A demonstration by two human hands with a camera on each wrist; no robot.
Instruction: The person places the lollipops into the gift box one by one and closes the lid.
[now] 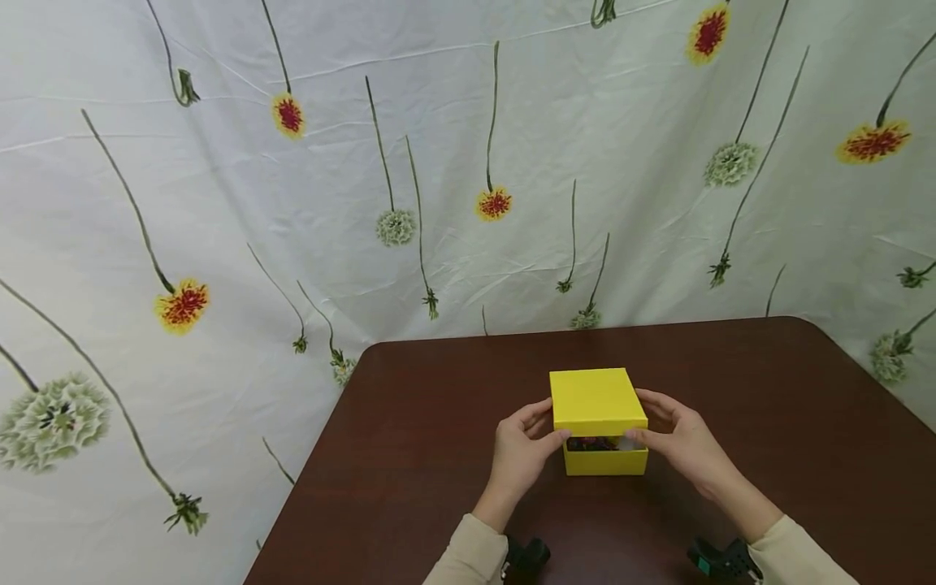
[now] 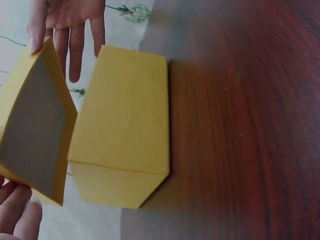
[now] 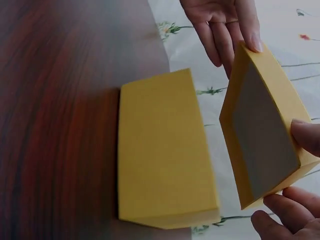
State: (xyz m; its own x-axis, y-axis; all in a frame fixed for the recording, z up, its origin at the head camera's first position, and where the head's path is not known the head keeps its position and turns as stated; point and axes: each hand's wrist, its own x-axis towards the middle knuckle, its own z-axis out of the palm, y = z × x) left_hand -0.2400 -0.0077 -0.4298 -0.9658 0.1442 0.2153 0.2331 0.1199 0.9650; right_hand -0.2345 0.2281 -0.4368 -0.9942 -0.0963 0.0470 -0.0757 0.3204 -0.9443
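Observation:
Both hands hold a yellow box lid [image 1: 595, 394] by its opposite sides, tilted just above a yellow box base [image 1: 605, 464] on the table. My left hand [image 1: 517, 451] grips the lid's left side, thumb at the front corner. My right hand [image 1: 686, 443] pinches the right side the same way. Through the gap between lid and base, dark contents with reddish bits [image 1: 591, 444] show; most of them are hidden. The lid's pale inside faces the base in the left wrist view, where a strip of background separates lid [image 2: 37, 120] and base [image 2: 122, 110].
The dark reddish-brown table [image 1: 424, 439] has rounded far corners. Behind it hangs a white cloth [image 1: 329, 187] printed with flowers. Black straps with devices, one on the left wrist [image 1: 526, 557] and one on the right [image 1: 724, 561], sit below the beige sleeves [image 1: 793, 552].

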